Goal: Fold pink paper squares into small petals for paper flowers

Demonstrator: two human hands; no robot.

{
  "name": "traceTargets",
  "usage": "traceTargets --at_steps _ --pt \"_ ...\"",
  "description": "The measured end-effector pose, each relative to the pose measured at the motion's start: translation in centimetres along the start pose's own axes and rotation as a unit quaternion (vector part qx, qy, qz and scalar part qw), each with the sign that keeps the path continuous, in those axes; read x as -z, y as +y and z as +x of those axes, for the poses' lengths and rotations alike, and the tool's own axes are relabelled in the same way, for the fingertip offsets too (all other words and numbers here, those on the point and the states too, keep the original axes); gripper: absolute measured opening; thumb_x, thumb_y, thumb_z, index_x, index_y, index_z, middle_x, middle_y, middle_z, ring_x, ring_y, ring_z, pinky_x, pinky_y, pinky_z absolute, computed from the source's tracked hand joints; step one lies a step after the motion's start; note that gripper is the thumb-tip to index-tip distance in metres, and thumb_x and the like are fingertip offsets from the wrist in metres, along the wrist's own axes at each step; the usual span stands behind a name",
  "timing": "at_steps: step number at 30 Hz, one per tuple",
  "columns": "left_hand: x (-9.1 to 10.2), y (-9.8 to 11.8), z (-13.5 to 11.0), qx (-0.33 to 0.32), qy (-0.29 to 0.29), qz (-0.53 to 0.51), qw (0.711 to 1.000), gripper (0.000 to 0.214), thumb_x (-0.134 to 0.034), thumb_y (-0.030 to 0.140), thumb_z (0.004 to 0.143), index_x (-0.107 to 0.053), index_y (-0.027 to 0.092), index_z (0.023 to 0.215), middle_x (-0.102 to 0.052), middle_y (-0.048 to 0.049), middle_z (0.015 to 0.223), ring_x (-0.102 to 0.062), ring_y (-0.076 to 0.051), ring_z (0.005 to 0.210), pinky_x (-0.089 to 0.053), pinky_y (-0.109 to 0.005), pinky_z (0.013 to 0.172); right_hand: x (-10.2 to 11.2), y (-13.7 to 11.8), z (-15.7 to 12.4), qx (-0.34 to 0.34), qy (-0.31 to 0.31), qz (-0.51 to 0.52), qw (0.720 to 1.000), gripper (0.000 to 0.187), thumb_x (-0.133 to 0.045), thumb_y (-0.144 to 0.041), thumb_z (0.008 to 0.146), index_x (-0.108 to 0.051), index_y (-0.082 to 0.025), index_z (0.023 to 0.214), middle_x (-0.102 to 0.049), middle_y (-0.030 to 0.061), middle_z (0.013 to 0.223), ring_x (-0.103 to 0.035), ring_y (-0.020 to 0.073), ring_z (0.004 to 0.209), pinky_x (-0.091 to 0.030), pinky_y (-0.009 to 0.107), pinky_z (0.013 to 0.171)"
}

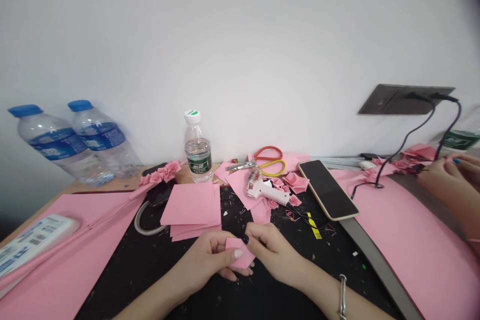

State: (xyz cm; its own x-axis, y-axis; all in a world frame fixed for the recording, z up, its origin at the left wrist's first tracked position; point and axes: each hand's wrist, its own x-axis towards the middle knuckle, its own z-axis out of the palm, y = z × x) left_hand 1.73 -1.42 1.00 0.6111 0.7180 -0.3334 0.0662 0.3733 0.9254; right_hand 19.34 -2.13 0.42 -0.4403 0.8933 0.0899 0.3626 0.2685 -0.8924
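A small folded piece of pink paper [245, 258] is held low at the front over the black mat. My left hand [213, 257] is closed on it, thumb flat on the front face and fingers behind. At its upper right edge, the thumb and curled fingers of my right hand [270, 250] pinch the same paper. Just beyond my left hand lies a stack of pink paper squares [191, 205]. Past my right hand rest a white glue gun [266, 192] and scissors [268, 161] with red and yellow handles, among pink paper flowers [296, 182].
A small water bottle [198, 152] stands by the wall, with two large bottles [60, 145] leaning at left. A phone [330, 190] lies right of the glue gun. Cords run from a wall socket [397, 100]. Another person's hands [450, 175] work at far right, near a pink sheet [420, 240].
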Motion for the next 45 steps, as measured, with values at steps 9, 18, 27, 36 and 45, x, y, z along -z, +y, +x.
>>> traceTargets --at_steps 9,18,27,36,45 --pt "0.16 0.30 -0.17 0.001 -0.015 -0.009 1.000 0.022 -0.061 0.031 0.076 -0.067 0.012 0.083 -0.073 -0.0110 0.083 -0.070 -0.022 0.078 -0.049 -0.020 0.057 0.04 -0.15 -0.13 0.021 0.001 -0.024 1.000 0.029 -0.037 -0.011 0.086 -0.028 -0.019 0.059 -0.028 -0.0074 0.054 -0.028 0.0066 0.050 -0.023 0.019 0.046" --pt "0.23 -0.23 0.00 -0.004 0.023 0.013 1.000 0.020 -0.061 0.032 0.076 -0.065 0.013 0.080 -0.074 -0.0089 0.080 -0.070 -0.023 0.077 -0.050 -0.021 0.056 0.09 -0.31 -0.15 0.048 -0.003 -0.098 0.994 0.030 -0.035 -0.012 0.086 -0.026 -0.019 0.058 -0.027 -0.0073 0.052 -0.028 0.0067 0.046 -0.022 0.020 0.045" --pt "0.34 -0.56 0.36 -0.020 0.038 0.013 0.999 0.021 -0.061 0.033 0.076 -0.063 0.012 0.078 -0.072 -0.0068 0.072 -0.069 -0.018 0.067 -0.049 -0.021 0.056 -0.33 -0.18 -0.57 0.071 0.007 -0.160 0.985 0.024 -0.036 -0.012 0.085 -0.031 -0.020 0.063 -0.032 -0.0058 0.056 -0.034 0.0081 0.049 -0.024 0.021 0.048" --pt "0.46 -0.22 0.13 -0.023 0.012 0.007 1.000 0.026 -0.060 0.036 0.077 -0.064 0.012 0.087 -0.072 -0.0085 0.077 -0.069 -0.020 0.073 -0.049 -0.023 0.061 0.09 0.05 -0.32 0.044 0.034 -0.147 0.988 0.029 -0.035 -0.016 0.088 -0.029 -0.020 0.061 -0.032 -0.0061 0.054 -0.032 0.0083 0.046 -0.023 0.022 0.046" --pt "0.72 -0.44 0.66 -0.074 0.121 0.082 0.987 0.036 -0.062 0.030 0.075 -0.060 0.015 0.107 -0.070 -0.0042 0.071 -0.067 -0.020 0.067 -0.050 -0.026 0.059 -0.30 0.58 -0.23 -0.008 0.054 -0.007 0.998 0.013 -0.042 -0.016 0.085 -0.045 -0.019 0.074 -0.045 -0.0068 0.049 -0.044 0.0087 0.041 -0.032 0.018 0.043"
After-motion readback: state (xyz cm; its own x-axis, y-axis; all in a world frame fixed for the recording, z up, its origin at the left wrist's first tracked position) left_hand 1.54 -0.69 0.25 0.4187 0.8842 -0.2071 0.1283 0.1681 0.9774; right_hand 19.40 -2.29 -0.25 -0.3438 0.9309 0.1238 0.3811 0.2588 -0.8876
